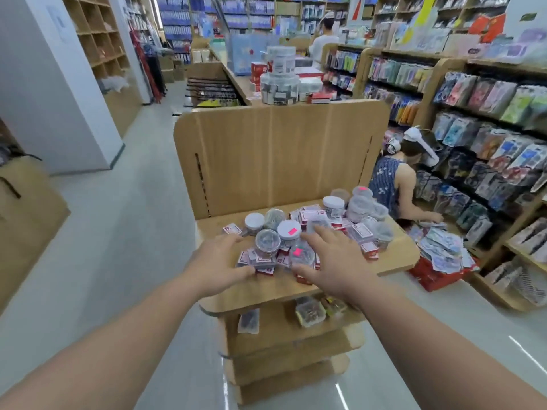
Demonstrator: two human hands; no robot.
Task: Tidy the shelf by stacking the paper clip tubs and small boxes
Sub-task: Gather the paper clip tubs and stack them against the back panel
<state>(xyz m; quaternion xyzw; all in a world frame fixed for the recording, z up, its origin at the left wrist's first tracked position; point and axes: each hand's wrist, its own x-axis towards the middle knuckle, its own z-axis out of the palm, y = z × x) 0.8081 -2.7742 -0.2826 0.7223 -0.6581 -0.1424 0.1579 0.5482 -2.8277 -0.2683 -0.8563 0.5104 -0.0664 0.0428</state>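
At the front edge of the wooden shelf [260,294], the person's left hand [219,261] and right hand [334,255] were both spread open with nearly straight fingers, one on each side of the heap, and neither held anything. The left thumb lay just beside a box, but whether it touched I could not tell. Between and beyond the hands the paper clip tubs [289,232] and the small boxes [257,263] lay mixed together, some tubs upright and some on their side. I judged the tubs light and stiff but smooth, so likely to roll or slip; a grip around the wall, lid upward, seemed safest. The boxes looked like thin card, easy to crush, and better taken by the two long sides. A second pile of tubs [362,204] sat at the back right corner, near the edge, where a push might send some off. Behind stood the tall back panel [281,155], closing the far side. Further right, a crouching person [390,184] worked by a red basket [435,278] on the floor, well apart from the shelf.
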